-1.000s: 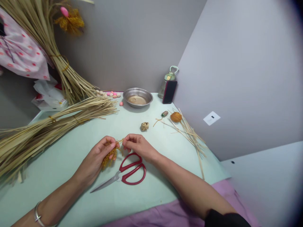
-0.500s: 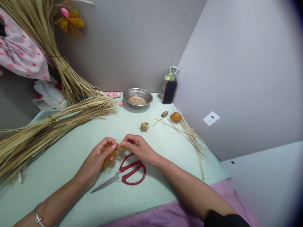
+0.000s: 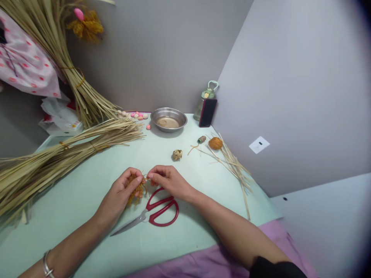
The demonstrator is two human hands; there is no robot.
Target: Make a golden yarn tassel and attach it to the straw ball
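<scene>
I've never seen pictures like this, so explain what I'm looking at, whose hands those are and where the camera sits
There's no machine here: a camera worn on a person's head looks forward and down at their own bare hands. The left hand holds a mustard-yellow stringy bunch; the right hand pinches a strand beside it. On the pale green table lie red-handled scissors, bundled dry strips, a metal bowl and a mustard-colored ball.

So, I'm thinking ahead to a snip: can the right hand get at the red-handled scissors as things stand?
Probably yes: the red-handled scissors lie close by the right hand, mostly uncovered, though that hand seems to be pinching a golden strand it would likely have to release.
</scene>
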